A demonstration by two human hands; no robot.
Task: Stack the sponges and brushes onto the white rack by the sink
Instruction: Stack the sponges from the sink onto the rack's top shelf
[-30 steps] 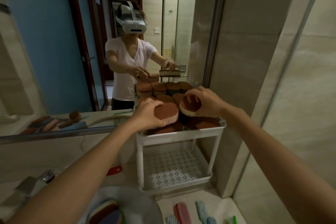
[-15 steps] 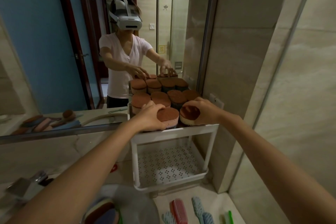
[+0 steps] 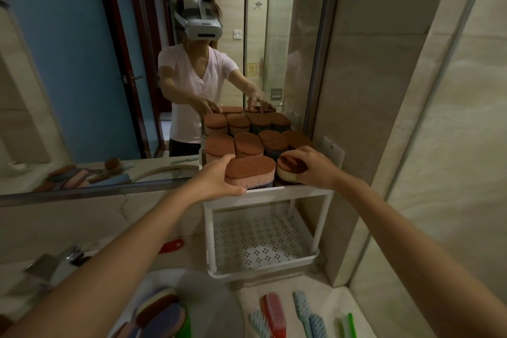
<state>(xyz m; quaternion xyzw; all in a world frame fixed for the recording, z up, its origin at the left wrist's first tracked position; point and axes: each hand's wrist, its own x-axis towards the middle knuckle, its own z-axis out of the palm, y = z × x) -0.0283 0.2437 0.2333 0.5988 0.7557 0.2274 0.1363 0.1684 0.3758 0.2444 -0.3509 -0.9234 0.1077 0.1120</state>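
A white two-tier rack (image 3: 274,196) stands on the counter against the mirror. Its top shelf carries several brown-topped sponges (image 3: 248,145) in stacks. My left hand (image 3: 218,177) grips the front left stack, a brown-topped pink sponge (image 3: 251,170), at its left end. My right hand (image 3: 312,166) curls over a brown-topped cream sponge (image 3: 288,171) at the front right corner. The rack's perforated lower shelf (image 3: 259,244) holds nothing. Several brushes (image 3: 277,313), red and blue, lie on the counter in front of the rack.
More sponges (image 3: 162,313) lie in the basin at the bottom left, beside a chrome tap (image 3: 59,263). A red item (image 3: 171,245) lies left of the rack. A tiled wall (image 3: 411,145) closes off the right side. The mirror (image 3: 109,63) reflects me.
Both hands have come down with their sponges onto the front of the top shelf. The view has shifted closer to the rack.
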